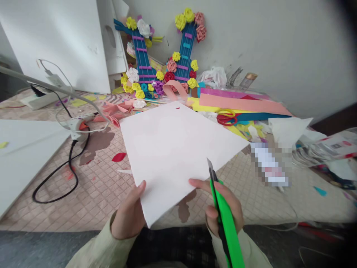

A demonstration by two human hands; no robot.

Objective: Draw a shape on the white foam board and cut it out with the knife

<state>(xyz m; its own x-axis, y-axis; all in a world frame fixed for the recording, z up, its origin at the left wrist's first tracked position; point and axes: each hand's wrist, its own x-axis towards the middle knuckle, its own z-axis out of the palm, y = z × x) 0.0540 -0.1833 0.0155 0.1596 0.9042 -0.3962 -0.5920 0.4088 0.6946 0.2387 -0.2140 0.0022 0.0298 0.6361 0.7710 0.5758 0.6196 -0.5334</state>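
A white sheet of board is tilted in front of me, its near corner reaching past the table edge. My left hand grips its lower left edge, thumb on top and fingers hidden beneath. In my right hand is a green utility knife with its blade out, pointing up and away over the board. The right index finger touches the board's lower right edge. A red paper petal and a thin white offcut lie left of the board.
Two blue paper guitars with paper flowers lean on the wall. Red-and-yellow scissors lie among coloured paper strips. A power strip with a looped black cord sits left, near a white panel. A plastic bottle lies right.
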